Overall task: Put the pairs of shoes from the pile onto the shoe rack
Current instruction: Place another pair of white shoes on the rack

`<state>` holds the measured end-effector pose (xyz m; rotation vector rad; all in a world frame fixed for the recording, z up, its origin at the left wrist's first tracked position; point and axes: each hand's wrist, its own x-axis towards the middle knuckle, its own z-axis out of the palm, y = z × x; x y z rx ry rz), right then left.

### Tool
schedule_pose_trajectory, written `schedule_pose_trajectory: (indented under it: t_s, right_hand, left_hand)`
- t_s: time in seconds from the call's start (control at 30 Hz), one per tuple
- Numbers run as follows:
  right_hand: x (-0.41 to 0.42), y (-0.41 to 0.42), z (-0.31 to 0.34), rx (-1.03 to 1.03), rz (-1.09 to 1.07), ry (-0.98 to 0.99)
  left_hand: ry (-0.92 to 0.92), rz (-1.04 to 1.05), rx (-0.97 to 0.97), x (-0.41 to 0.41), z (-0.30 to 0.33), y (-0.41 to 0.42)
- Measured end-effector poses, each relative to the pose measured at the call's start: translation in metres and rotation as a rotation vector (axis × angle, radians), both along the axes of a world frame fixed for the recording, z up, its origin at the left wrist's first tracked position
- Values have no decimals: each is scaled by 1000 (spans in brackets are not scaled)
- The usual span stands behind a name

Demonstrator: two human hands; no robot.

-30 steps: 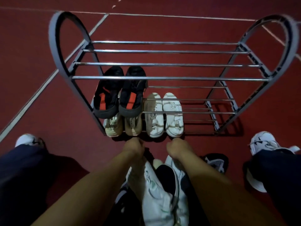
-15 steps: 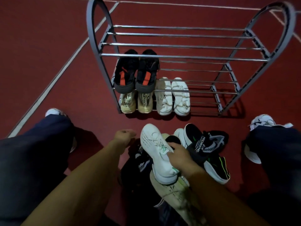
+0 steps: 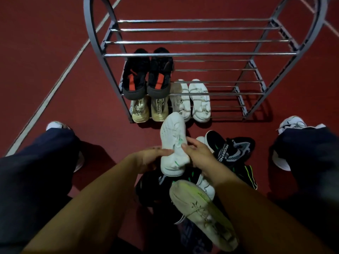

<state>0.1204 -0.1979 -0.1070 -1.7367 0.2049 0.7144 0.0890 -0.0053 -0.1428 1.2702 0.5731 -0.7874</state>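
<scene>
Shoe rack top cut off by the upper edge; pile partly hidden beneath both forearms.

Shoe rack open rightward; black pair blocks left.

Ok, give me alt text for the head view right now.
Both hands, left hand and right hand, hold a white sneaker above a pile of shoes on the red floor. Ahead, the shoe rack holds three pairs on its left side.

Shoe rack: glossy chromed metal rails, matt grey end frames; held white shoe: knit cloth, matt; floor: matt red, finely grained.
</scene>
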Motion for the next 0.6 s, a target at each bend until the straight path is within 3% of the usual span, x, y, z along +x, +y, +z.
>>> schedule_pose_trajectory:
  t_s: [0.07, 0.2, 0.3, 0.47, 0.6]
  right_hand:
    - [7, -4, -5, 54, -23, 125]
    - [21, -33, -23, -33, -156, 151]
    - [20, -47, -31, -98, -43, 112]
    - [12, -43, -36, -729, 206, -184]
    - [-20, -34, -34, -953, 467, -169]
  left_hand:
    - [52, -24, 57, -7, -4, 3]
    - [141, -10, 81, -21, -13, 19]
    - [129, -7, 71, -22, -12, 20]
    - [116, -54, 135, -21, -12, 19]
    - [106, -28, 145, -23, -14, 21]
